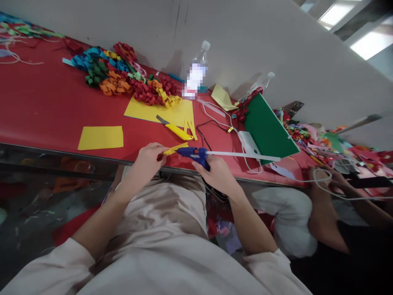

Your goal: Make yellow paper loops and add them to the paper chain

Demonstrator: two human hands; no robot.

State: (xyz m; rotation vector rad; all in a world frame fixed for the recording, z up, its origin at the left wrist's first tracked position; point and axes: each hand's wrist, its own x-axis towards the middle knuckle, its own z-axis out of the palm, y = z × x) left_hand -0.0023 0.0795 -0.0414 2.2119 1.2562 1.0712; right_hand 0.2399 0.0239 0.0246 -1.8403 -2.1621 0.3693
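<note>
My left hand [149,160] is closed in a pinch on a yellow paper strip [175,149] with a small red piece at its near end, held over the front edge of the red table [46,106]. My right hand [216,172] grips a blue glue gun [193,153] with a long white glue stick [242,155] sticking out behind it. The gun's nozzle points left and touches the yellow strip.
A yellow utility knife [175,129] lies on a yellow sheet [159,110]; another yellow sheet [101,137] lies left. A pile of coloured paper curls [123,78], two bottles [196,69], a green board [267,127] and a white cable [245,141] sit behind. Another person's arm [322,205] is at right.
</note>
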